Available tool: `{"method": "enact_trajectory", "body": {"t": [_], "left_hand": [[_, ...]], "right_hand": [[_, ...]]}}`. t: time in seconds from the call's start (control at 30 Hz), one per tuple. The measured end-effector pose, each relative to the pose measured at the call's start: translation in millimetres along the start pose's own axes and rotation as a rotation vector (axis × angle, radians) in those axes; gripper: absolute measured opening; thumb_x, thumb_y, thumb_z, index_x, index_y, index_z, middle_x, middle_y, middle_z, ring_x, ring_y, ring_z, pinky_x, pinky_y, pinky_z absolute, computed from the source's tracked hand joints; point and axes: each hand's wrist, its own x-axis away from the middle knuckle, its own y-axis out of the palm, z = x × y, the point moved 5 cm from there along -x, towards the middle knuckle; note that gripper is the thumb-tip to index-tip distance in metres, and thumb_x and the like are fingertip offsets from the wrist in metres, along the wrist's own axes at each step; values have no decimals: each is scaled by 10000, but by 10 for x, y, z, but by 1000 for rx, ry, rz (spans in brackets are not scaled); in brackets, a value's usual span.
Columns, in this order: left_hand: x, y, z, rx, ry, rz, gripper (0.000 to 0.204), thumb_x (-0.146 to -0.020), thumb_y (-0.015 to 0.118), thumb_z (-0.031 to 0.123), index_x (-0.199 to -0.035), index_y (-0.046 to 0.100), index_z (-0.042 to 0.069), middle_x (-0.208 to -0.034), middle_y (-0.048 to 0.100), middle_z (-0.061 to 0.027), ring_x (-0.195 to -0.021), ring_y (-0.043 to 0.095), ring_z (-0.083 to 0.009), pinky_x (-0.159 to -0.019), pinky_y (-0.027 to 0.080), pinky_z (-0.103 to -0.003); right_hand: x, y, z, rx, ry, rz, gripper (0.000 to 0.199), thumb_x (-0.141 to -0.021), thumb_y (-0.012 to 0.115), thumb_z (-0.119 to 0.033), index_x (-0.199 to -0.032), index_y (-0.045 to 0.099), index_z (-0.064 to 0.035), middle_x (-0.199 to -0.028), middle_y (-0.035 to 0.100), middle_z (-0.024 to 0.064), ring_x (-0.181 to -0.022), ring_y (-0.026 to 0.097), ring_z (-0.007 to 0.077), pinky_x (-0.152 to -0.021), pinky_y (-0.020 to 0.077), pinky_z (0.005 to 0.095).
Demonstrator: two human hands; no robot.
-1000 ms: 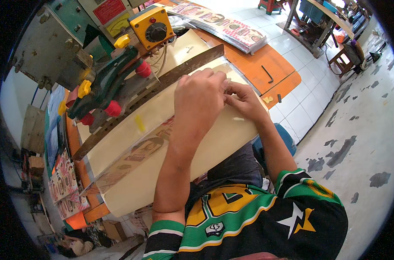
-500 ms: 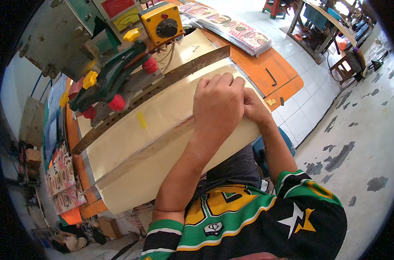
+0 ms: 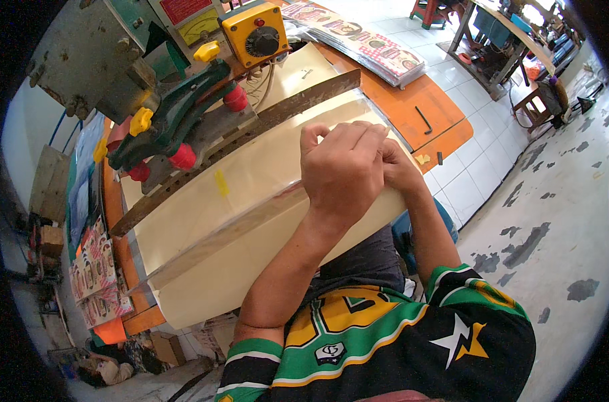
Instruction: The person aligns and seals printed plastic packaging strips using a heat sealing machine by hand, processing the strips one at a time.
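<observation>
My left hand [image 3: 343, 173] is over the right end of a cream sheet [image 3: 217, 281], its fingers bent and closed. Close against it, my right hand [image 3: 401, 166] is also closed, its fingertips partly hidden behind the left. Whatever the two hands pinch is too small or covered to make out. From under my left hand a long clear plastic strip [image 3: 224, 224] runs across the sheet to the lower left. A short piece of yellow tape [image 3: 221, 183] lies on the cream surface. Beyond the strip a brown metal bar [image 3: 304, 100] crosses the sheet.
A machine with a yellow dial box [image 3: 256, 37], green clamps [image 3: 177, 110] and red rubber feet [image 3: 182, 156] stands at the far left. On the orange table [image 3: 445, 124] lie a hex key [image 3: 424, 120] and yellow scraps [image 3: 422, 159]. Printed packages [image 3: 358, 40] are stacked behind.
My left hand has shifted slightly right and its index finger now arches up, leaving a small gap. The right hand stays close beside it. The view has moved a little.
</observation>
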Motion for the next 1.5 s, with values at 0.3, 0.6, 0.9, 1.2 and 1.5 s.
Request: {"method": "enact_trajectory", "body": {"t": [0.3, 0.6, 0.9, 1.2, 1.5], "left_hand": [[96, -357, -293, 913, -419, 323, 195, -989, 543, 144, -936, 612, -29, -873, 654, -84, -778, 640, -165, -742, 516, -268], [511, -1812, -918, 1340, -211, 753, 127, -957, 556, 136, -1037, 597, 46, -924, 610, -55, -816, 568, -168, -817, 442, -310], [2000, -4369, -1853, 503, -406, 1083, 219, -980, 556, 184, -1125, 572, 21, -981, 584, -63, -892, 546, -182, -803, 452, -308], [4379, -7099, -2745, -68, -892, 1334, 360, -1011, 510, 302, -1235, 560, 25, -1017, 624, -44, -904, 586, -165, -710, 439, -294], [4093, -6074, -3429, 261, -1106, 906, 362, -971, 577, 234, -1274, 581, 37, -1052, 646, -34, -870, 600, -131, -699, 474, -270]], "right_hand": [[8, 13, 8, 125, 221, 8, 249, -896, 666, -237, -1013, 677, -18, -842, 664, 103, -775, 594, 187, -718, 465, 332], [93, -63, 123, -50, 266, 88, 113, -892, 678, -133, -914, 679, -23, -862, 651, -19, -784, 571, 49, -676, 467, 225], [235, -469, 248, -277, 48, 291, 281, -931, 611, -160, -1145, 580, 19, -1071, 622, 70, -936, 580, 165, -848, 459, 313], [437, -2333, 339, -289, 2, 421, 424, -1012, 499, -273, -1347, 444, -19, -1219, 581, 84, -1106, 577, 208, -966, 470, 379], [348, -2321, 101, -348, 47, 397, 419, -1024, 476, -260, -1369, 434, -27, -1283, 549, 80, -1162, 544, 194, -988, 448, 363]]}}
